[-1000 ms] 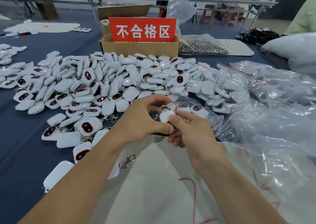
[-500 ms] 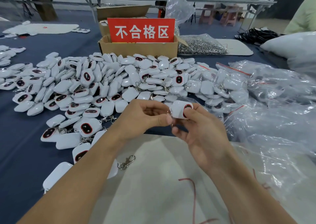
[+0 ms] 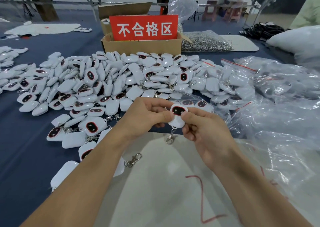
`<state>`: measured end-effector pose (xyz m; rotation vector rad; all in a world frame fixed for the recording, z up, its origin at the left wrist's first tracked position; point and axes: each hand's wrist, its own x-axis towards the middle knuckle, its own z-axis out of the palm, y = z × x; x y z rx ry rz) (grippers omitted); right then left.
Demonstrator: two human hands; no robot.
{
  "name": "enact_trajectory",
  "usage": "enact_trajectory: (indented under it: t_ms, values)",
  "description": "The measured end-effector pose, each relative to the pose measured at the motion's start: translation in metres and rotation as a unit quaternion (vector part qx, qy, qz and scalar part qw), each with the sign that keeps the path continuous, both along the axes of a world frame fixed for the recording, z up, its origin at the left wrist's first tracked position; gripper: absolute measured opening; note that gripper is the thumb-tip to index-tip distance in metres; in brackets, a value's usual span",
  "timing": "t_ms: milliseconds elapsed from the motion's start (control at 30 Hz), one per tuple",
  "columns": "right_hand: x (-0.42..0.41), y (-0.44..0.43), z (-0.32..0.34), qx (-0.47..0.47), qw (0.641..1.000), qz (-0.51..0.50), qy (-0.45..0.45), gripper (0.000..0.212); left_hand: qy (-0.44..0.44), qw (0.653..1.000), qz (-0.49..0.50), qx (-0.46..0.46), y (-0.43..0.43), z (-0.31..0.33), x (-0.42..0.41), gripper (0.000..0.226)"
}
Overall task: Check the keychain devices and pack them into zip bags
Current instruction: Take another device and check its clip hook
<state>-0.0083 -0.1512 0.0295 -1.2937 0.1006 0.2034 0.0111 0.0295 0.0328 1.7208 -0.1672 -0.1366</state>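
Most keychain devices (image 3: 121, 81) lie loose on the desk (image 3: 26, 157); some sit in zip bags (image 3: 242, 81) at right. The left hand (image 3: 147, 117) and right hand (image 3: 206, 133) pinch one device (image 3: 178, 113) face up, apparently under inspection, not yet bagged.

White keychain device (image 3: 177, 117) between left hand (image 3: 147, 117) and right hand (image 3: 207, 133), above white mat (image 3: 164, 192).

A white keychain device (image 3: 178, 116), dark red-rimmed face up, clasp (image 3: 170, 138) dangling, before heaped devices (image 3: 121, 81) and zip bags (image 3: 280, 91).
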Motion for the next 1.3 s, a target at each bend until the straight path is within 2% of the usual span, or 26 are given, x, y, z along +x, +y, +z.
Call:
enact_trajectory:
  t_ms: [67, 300, 467, 733, 967, 1300]
  values:
    - [0.001, -0.002, 0.002, -0.002, 1.000, -0.010, -0.007, 0.018, -0.001, 1.000, -0.013, 0.000, 0.000, 0.000, -0.001, 0.018]
    - [-0.002, 0.003, -0.002, -0.138, 0.987, -0.049, -0.072, 0.018, 0.005, 0.999, -0.045, -0.009, -0.004, 0.002, -0.004, 0.018]
    - [-0.003, 0.006, 0.000, -0.127, 0.989, -0.034, -0.074, 0.023, 0.000, 1.000, -0.023, -0.003, -0.007, 0.003, -0.005, 0.009]
    - [-0.003, 0.008, 0.002, -0.119, 0.990, 0.012, -0.080, 0.020, 0.021, 0.998, 0.054, 0.014, -0.012, 0.002, -0.002, 0.011]
    - [-0.004, 0.008, 0.002, -0.140, 0.986, 0.022, -0.091, 0.032, 0.004, 0.997, 0.074, 0.011, -0.013, 0.001, 0.000, 0.025]
    - [-0.002, 0.006, 0.002, -0.117, 0.989, 0.012, -0.090, 0.034, 0.007, 1.000, -0.003, -0.006, -0.010, 0.001, -0.003, 0.010]
